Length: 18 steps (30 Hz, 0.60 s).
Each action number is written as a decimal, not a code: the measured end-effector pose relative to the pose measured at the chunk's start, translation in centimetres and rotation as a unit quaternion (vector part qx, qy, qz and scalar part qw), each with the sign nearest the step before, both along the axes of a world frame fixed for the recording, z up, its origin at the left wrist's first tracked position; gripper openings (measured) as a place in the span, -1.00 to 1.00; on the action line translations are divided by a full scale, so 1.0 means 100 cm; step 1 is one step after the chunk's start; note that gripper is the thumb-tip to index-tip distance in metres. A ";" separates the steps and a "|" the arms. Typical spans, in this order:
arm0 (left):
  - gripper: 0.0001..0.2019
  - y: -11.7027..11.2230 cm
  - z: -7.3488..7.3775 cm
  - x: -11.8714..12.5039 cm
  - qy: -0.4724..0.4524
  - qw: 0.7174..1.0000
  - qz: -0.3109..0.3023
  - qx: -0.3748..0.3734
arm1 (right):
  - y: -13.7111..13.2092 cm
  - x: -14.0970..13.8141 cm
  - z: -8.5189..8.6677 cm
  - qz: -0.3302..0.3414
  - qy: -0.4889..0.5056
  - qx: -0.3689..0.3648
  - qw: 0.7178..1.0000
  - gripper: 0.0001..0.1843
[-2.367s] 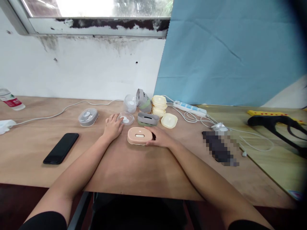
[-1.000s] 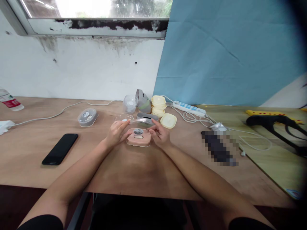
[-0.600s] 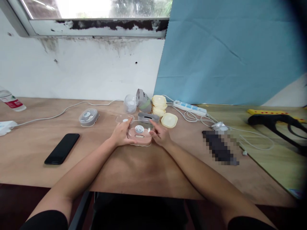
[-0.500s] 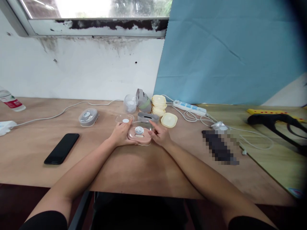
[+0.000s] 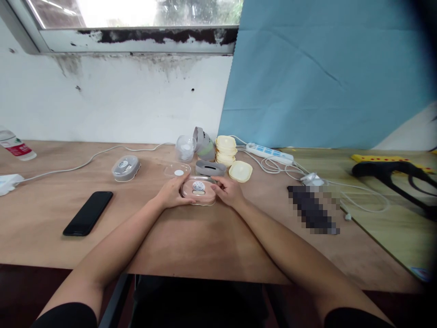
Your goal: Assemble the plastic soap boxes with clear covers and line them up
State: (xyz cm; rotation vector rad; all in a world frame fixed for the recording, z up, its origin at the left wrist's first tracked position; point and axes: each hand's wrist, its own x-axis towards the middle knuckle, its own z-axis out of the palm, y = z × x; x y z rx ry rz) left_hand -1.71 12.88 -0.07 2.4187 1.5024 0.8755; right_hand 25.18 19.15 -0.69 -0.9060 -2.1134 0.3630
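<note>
A pink soap-box-like case lies on the wooden table in front of me, with a clear lid on top of it. My left hand grips its left side and my right hand grips its right side, fingers curled on the lid's rim. Just behind lie a loose clear lid with a white disc and a grey case base.
Behind stand a clear cup, a tilted grey case, a stack of yellow bases and one yellow base. A closed grey case, black phone and bottle are left; a power strip and cables right.
My left hand picked a clear lid from the table, both hands carried it over the pink case and lowered it on. Now both hands press at the case's sides.
</note>
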 end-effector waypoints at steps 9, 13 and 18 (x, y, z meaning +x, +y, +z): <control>0.06 -0.001 0.003 -0.002 0.004 1.000 -0.027 -0.013 | 0.000 -0.002 0.000 -0.019 -0.034 -0.002 0.999 -0.55; 0.03 -0.001 0.005 -0.003 0.027 0.999 -0.032 -0.004 | 0.001 -0.003 0.001 -0.019 -0.039 -0.006 0.999 -0.59; -0.07 -0.001 0.005 -0.004 0.045 0.999 -0.027 -0.004 | 0.000 -0.002 0.002 -0.015 -0.045 -0.024 0.999 -0.59</control>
